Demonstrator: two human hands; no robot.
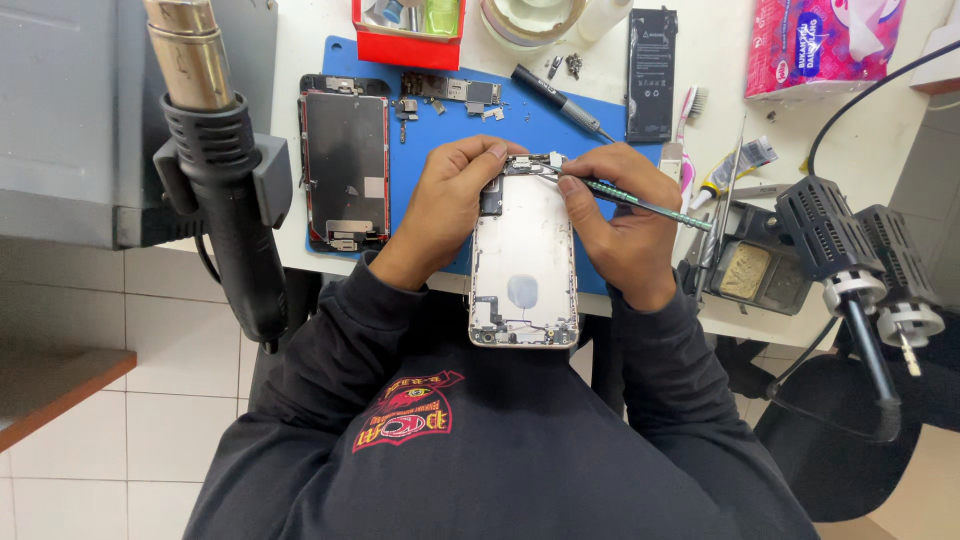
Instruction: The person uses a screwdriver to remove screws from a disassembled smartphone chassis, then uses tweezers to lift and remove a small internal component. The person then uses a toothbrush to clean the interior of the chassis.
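White table [300,30] carries a blue work mat [430,150]; white floor tiles show below its edge, and a grey box [70,110] stands at far left.

Left edge: a black heat gun [225,190] with a metal nozzle stands upright beside the grey box. Just right of it, on the mat, lies a detached phone screen [345,172], inner side up. Above the mat's top edge sits a red tray [408,45] of small parts; a circuit board [455,90] lies on the mat beneath it, with a few small loose parts beside it.

Centre: an opened phone body [524,265], pale metal, inside up, held over the table's near edge, its top end over the mat. Left hand [445,205] grips the phone body at its upper left, fingers curled over the top corner. Right hand [620,225] pinches a pair of tweezers [630,197], tips touching the phone body's top edge near the left fingertips; the thin shaft points out to the right.

Right of centre: a dark screwdriver [560,100] on the mat, a black battery [652,75] upright past the mat's corner, a toothbrush [686,125], a small glue tube [740,165]. A pink tissue pack [825,40] sits at the top right. Far right: a soldering stand with brass wool [745,270], and two black tool handles [860,260] in a holder.

Person wears a dark sweatshirt [500,460] with a red emblem.
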